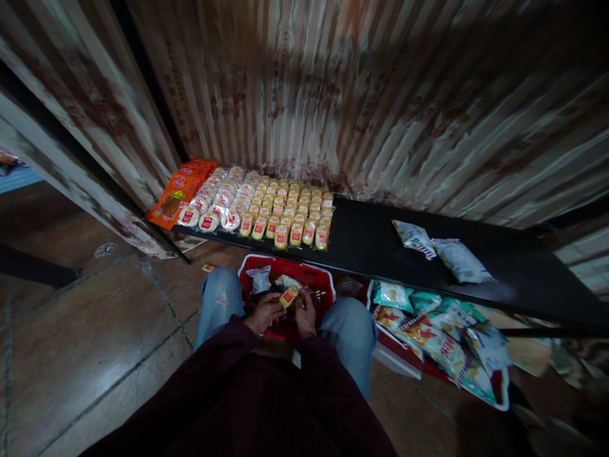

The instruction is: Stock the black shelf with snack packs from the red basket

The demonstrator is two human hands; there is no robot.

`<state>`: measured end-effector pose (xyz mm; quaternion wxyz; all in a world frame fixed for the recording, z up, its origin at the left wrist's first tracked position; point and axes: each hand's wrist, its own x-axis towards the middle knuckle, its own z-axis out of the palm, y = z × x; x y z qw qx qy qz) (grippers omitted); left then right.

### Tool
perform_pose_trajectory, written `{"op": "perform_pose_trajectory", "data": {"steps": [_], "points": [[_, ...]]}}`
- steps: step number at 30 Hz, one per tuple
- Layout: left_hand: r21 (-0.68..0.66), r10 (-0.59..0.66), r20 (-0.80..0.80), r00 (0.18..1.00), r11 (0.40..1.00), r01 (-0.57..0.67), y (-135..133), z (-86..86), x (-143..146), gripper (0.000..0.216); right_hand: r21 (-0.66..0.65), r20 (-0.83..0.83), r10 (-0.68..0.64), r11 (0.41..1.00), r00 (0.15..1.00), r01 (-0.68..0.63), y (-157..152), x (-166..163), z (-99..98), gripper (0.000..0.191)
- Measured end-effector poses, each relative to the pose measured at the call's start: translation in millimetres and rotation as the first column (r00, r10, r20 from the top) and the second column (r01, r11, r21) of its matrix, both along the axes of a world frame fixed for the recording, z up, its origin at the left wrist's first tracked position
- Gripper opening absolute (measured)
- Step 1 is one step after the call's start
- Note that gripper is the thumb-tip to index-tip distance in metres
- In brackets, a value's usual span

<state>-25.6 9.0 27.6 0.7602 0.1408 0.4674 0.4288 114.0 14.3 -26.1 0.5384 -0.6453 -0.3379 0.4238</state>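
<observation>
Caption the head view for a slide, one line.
Left hand and right hand hold a yellow packet over a red basket before a black shelf of packet rows.

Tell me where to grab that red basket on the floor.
Probably the red basket by its far rim, from above: that lip is bare; knees flank its sides, and the left hand and right hand hold a yellow packet over its near part.
</observation>
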Motion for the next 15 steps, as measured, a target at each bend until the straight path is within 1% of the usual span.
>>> {"op": "perform_pose_trajectory", "data": {"steps": [4,7,10,15], "points": [[-0.005,-0.005,-0.028,1.000,1.000,0.005,-1.6,1.6,-0.5,0.032,-0.036,-0.112,0.010,0.999,0.994,-0.014,-2.5,-6.5,1.5,0.065],[0.003,-0.017,-0.041,0.999,1.000,0.018,-2.2,3.5,-1.3,0.032,-0.075,-0.161,-0.024,0.997,0.987,0.012,-4.1,-7.2,6.5,0.068],[0.010,-0.019,-0.043,0.999,1.000,0.020,-2.7,4.3,-1.2,0.033,-0.096,-0.170,-0.033,0.995,0.985,0.016,-5.7,-5.7,10.4,0.070],[0.007,0.010,-0.062,0.998,1.000,-0.009,-3.0,3.5,0.3,0.031,-0.122,-0.190,0.043,0.990,0.981,-0.067,-7.8,-5.6,7.6,0.075]]}}
